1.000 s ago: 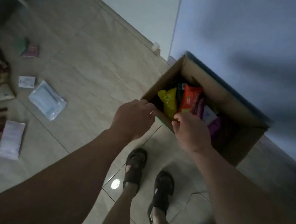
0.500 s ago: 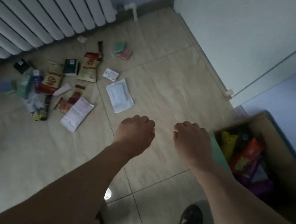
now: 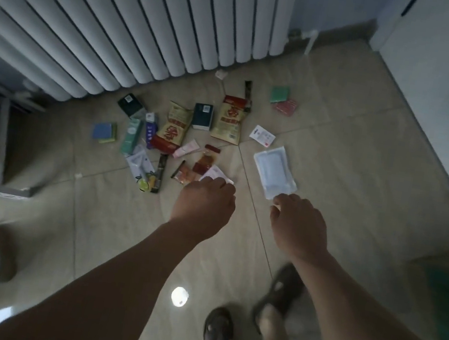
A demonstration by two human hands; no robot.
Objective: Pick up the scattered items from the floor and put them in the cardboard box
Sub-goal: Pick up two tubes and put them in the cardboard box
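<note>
Both hands empty, fingers loosely curled; left hand (image 3: 204, 202) over white packet (image 3: 214, 174), right hand (image 3: 298, 223) at near corner of clear pouch (image 3: 275, 171), prob. poised to grab both at once; rest of pile, e.g. red-yellow snack bag (image 3: 229, 119), near radiator (image 3: 130, 14); cardboard box not in view.

Both bare arms are reaching forward and down, side by side but apart. The left hand (image 3: 203, 204) is showing its back to the camera, its fingers curling loosely under and holding nothing. The right hand (image 3: 298, 225) is doing likewise, empty, knuckles forward, while both sandalled feet are standing below the forearms.
</note>
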